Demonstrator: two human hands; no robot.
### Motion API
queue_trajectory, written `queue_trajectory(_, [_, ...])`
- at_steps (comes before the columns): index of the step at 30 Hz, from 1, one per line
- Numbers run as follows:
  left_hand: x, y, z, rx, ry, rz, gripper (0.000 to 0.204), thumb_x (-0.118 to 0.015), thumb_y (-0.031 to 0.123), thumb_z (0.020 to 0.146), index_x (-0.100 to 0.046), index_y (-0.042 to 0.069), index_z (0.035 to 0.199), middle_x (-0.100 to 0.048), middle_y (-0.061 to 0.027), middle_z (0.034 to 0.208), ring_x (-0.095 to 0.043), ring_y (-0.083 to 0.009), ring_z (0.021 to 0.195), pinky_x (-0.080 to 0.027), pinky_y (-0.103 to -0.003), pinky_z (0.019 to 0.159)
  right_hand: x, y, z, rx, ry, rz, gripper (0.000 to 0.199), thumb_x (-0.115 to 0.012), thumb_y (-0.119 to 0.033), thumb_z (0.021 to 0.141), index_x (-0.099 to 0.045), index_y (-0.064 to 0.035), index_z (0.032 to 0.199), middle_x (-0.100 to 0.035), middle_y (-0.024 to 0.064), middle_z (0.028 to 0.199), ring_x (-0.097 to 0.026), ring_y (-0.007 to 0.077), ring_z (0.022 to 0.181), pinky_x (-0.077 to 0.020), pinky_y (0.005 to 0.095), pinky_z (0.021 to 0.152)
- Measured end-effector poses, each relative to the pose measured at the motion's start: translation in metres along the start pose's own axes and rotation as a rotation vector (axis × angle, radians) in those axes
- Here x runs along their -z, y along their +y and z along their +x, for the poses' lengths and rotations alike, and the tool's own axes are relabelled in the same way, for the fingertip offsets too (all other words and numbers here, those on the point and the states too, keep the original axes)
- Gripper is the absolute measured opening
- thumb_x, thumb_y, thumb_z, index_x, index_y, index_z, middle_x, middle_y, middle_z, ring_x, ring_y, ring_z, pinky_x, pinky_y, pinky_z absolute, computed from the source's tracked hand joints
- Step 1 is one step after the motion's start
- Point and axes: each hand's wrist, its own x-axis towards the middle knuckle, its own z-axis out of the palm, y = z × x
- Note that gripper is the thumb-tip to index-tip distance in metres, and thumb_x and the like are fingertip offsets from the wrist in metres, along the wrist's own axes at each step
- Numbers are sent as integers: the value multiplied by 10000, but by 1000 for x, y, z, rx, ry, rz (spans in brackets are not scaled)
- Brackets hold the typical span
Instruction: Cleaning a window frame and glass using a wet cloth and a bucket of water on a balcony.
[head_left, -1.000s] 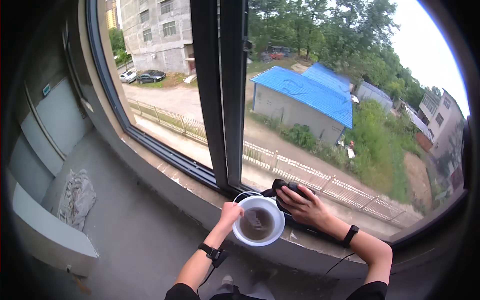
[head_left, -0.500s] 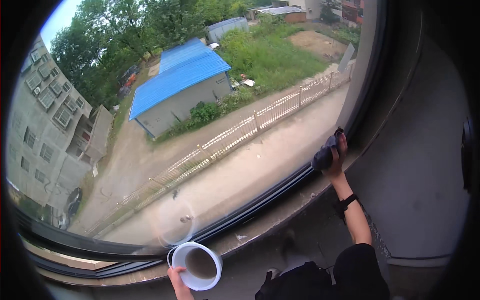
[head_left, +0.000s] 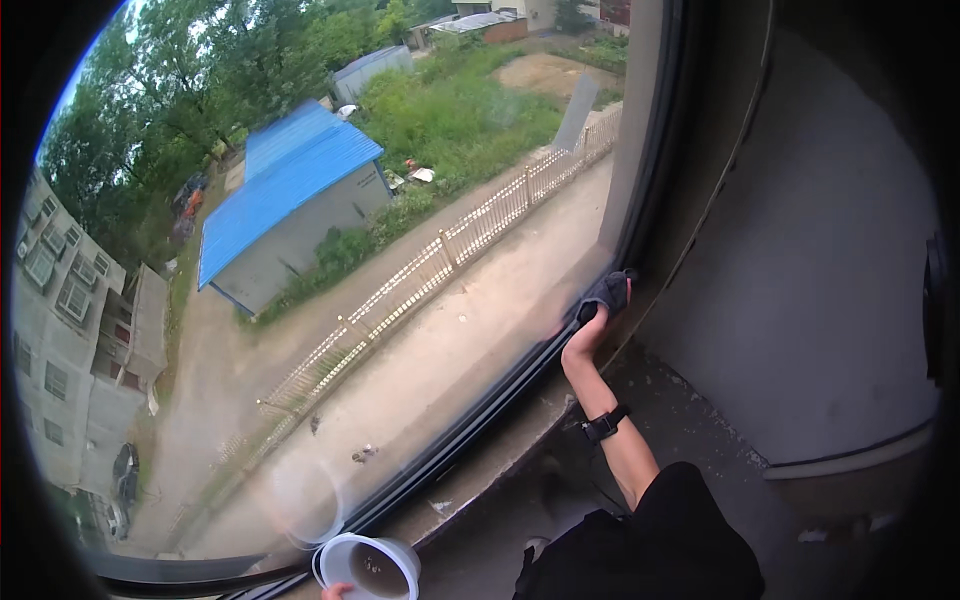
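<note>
A white plastic bucket (head_left: 345, 560) with murky brownish water in it is tilted toward me beside the window's lower frame. My left hand (head_left: 338, 592), mostly cut off by the lower edge, grips the bucket's rim. Stretched out to the right, my right hand (head_left: 584, 338) is closed on a dark grey cloth (head_left: 606, 292). The cloth is pressed at the lower right corner of the window, where the glass (head_left: 500, 330) meets the dark frame (head_left: 632, 215). A black wristwatch (head_left: 604, 425) sits on my right wrist.
A narrow, worn sill (head_left: 500, 470) runs under the window frame. Beyond it on the right is a grey wall (head_left: 800, 260). Through the glass show a blue-roofed shed (head_left: 300, 165), a fence (head_left: 450, 250) and a grey building (head_left: 70, 330). The bucket reflects in the pane.
The view has swung to the right, so the outdoor scene sits further left. My right hand with the cloth has come down into the window corner. The bucket appears lower in view.
</note>
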Motion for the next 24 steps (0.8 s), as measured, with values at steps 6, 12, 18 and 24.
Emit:
queue_trajectory(6, [13,-33,4,-258,-13,7,360,-565,67,605,-527,-3,955,-569,-112,905,-567,-244,834,-485,-347,759,1,-80,-155,25,-336,-175,655,-481,-243,893,-281,21,1457,-199,260,1513,-155,391,1432,-123,483,1160])
queue_trajectory(12, [1,-10,-39,-77,-144,-300,318,-499,0,552,-583,-75,850,-622,-114,827,-614,-226,740,-498,-296,672,2,-113,-247,514,-872,-145,611,-518,-149,825,-373,-9,1401,-235,266,1476,-135,484,1400,-93,591,1131])
queue_trajectory(18, [31,-70,-104,-66,-59,-618,117,-530,3,631,-563,-7,743,-565,-59,744,-545,-155,694,-428,-264,637,-13,-140,-266,1085,-1197,-96,525,-644,-104,729,-632,-237,1236,-456,12,1403,-299,279,1392,-110,525,1154])
queue_trajectory(24, [83,-164,-167,138,334,-776,121,-517,-40,611,-548,-13,725,-566,-68,754,-571,-183,736,-451,-297,657,-24,-167,-393,1445,-1431,-20,519,-574,-134,773,-603,-259,1276,-431,-74,1470,-300,133,1409,-152,428,1163])
